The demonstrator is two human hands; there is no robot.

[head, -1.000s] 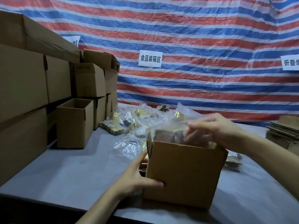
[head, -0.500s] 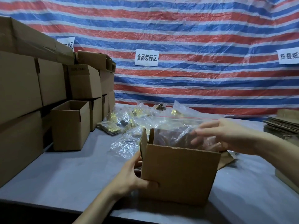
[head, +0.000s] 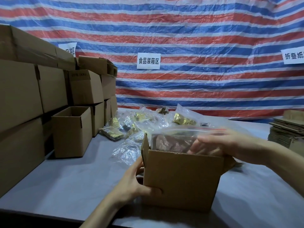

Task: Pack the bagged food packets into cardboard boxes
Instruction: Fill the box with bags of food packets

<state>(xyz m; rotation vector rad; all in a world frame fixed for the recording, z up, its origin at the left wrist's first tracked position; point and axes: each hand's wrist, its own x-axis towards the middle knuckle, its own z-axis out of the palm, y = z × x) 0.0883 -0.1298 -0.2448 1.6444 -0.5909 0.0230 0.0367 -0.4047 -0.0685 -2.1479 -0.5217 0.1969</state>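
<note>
A person's left hand (head: 133, 181) grips the cardboard box (head: 181, 178) on the surface (head: 74, 178) as the right hand (head: 230, 145), fingers (head: 202, 143) loosely spread, rests on the bagged packet (head: 172, 139) standing half inside, zip edge crosswise.

Open box (head: 181, 180) front on table (head: 65, 183); packets (head: 141, 122) behind; stacked boxes (head: 49, 89) left; flat cardboard (head: 286, 130) right.
</note>
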